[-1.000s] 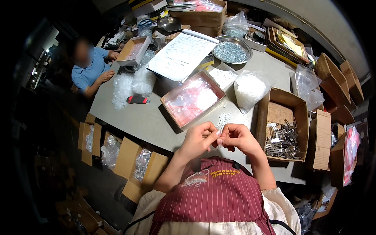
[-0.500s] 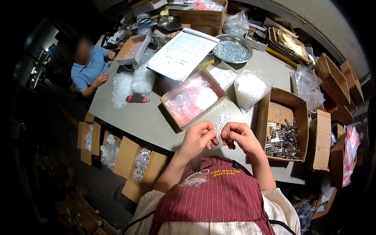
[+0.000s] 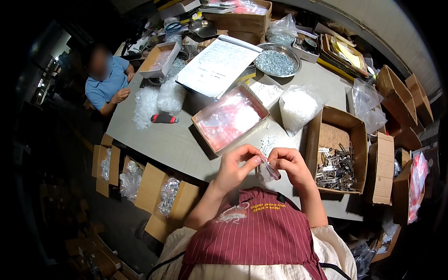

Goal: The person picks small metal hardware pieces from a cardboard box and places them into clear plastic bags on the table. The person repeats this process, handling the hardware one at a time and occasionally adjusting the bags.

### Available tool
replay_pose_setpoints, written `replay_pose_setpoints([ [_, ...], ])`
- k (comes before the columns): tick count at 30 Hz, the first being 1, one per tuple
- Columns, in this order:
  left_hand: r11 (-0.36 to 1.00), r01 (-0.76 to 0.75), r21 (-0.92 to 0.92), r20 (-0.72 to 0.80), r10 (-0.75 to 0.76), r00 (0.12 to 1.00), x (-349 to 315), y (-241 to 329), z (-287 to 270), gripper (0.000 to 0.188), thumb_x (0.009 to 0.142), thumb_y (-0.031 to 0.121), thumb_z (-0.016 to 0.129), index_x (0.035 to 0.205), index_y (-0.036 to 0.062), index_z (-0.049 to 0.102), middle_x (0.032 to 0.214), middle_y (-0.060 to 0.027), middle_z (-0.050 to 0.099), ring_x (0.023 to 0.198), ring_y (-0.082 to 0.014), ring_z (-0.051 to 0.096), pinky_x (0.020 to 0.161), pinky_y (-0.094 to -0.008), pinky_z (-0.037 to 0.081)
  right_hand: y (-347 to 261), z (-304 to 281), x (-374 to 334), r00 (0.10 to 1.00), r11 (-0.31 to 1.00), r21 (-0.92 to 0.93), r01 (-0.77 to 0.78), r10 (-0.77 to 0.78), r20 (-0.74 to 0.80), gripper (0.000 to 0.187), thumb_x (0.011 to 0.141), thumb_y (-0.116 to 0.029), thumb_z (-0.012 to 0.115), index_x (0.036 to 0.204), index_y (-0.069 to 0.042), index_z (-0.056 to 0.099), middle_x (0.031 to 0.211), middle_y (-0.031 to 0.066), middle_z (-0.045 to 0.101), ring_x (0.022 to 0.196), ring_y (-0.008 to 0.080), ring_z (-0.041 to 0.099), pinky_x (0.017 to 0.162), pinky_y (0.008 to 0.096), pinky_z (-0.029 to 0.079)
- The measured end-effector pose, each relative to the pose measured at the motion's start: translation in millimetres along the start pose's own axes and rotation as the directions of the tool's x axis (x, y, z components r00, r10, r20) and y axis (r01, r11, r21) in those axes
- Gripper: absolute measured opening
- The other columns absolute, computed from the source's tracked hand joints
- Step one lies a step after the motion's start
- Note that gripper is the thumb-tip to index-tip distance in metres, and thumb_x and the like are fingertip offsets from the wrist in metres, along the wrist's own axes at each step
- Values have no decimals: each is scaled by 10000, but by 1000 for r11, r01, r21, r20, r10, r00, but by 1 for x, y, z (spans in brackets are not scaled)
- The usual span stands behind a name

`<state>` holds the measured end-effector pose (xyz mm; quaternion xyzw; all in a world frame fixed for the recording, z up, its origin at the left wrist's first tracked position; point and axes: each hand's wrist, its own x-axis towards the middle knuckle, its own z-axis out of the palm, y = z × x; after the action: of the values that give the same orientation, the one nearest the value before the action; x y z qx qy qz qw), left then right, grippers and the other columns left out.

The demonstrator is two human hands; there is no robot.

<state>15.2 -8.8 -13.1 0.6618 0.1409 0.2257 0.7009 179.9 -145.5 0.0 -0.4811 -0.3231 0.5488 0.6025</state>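
Close to the table's near edge, a small clear plastic bag [image 3: 265,174] hangs between my two hands. My left hand [image 3: 236,168] pinches its top edge between thumb and forefinger. On its other side, my right hand [image 3: 290,167] grips the edge with closed fingertips. What the bag contains is too small to make out. Just beyond my fingers lie several small whitish pieces [image 3: 268,142] on the table. Past them stands an open box [image 3: 205,138] holding clear bags with red edges. To the right, a cardboard box [image 3: 337,122] holds a heap of metal clips [image 3: 337,167].
A bag of white pieces [image 3: 298,109], a bowl of small metal parts [image 3: 278,61], a clipboard of papers [image 3: 217,65] and a red-and-black tool [image 3: 164,118] occupy the table [image 3: 140,132]. Open cartons [image 3: 173,196] line its left side. A person [image 3: 107,79] in blue sits far left.
The small bag has turned and now hangs more openly below my fingertips. My right fingers have drawn together on its edge; my left hand has shifted only slightly.
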Motion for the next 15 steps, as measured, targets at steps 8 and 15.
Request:
replay_pose_setpoints([
  [8,974,137,-179,-110,-158,981,-2,6,6,126,988,72,626,1037,-40,656,936,-74,718,812,-100,679,677,-227,532,8,5,5,967,980,-132,149,-172,-189,121,945,-121,637,952,-2,658,856,8,631,774,84,574,682,256,475],
  [15,984,104,-144,-170,-128,977,-4,0,9,128,975,81,649,991,-33,707,860,-56,728,766,-79,676,629,-224,556,3,21,7,833,570,-754,325,-551,-57,103,893,-41,725,939,29,665,824,113,665,700,172,644,639,282,508],
])
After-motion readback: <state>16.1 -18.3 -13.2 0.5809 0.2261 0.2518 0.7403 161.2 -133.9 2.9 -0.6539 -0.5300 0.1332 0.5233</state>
